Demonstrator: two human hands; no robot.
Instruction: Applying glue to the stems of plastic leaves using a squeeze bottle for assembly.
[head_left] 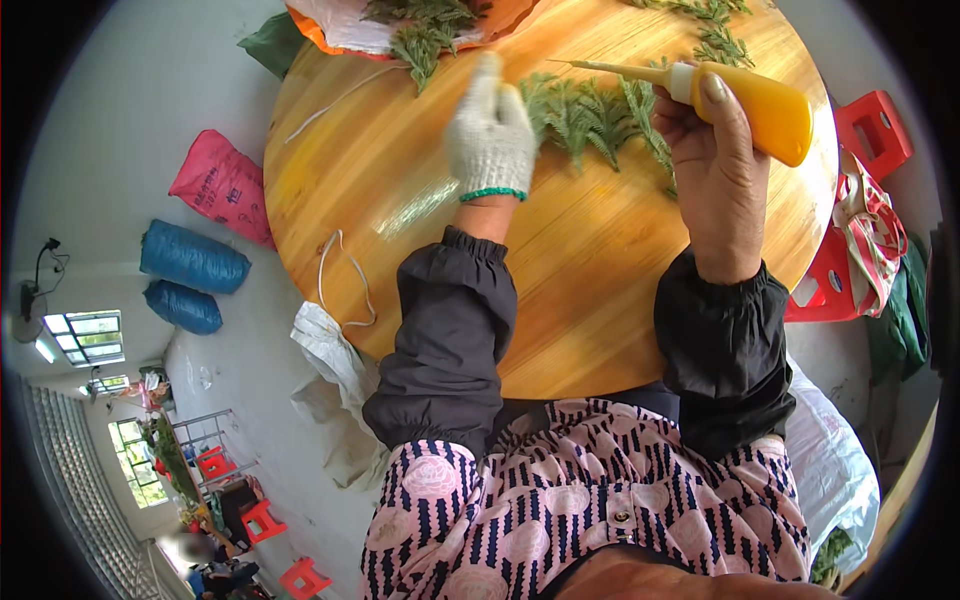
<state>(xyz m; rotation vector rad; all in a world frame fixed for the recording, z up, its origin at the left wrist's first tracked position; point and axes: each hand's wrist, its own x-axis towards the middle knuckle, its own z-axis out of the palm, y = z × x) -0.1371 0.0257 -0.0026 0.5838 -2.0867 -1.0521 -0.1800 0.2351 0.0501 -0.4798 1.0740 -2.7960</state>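
My left hand (pixel 490 140) wears a white knit glove with a green cuff and is over the round wooden table. Its fingers are bent together, and whatever is between them is hidden. My bare right hand (pixel 722 165) grips an orange-yellow squeeze bottle (pixel 768 112), tilted so that its long thin nozzle points left toward the glove. Between the hands lie green feathery artificial leaf sprigs (pixel 580 115). One sprig hangs close by the curled fingers of the right hand; whether they touch it I cannot tell.
The wooden table (pixel 580 300) bears an orange-rimmed bag (pixel 345 30) with more sprigs at the far edge. White cord (pixel 322 270) lies at the left edge. A red stool (pixel 872 135) stands right. Pink (pixel 225 185) and blue sacks (pixel 195 257) rest on the floor left.
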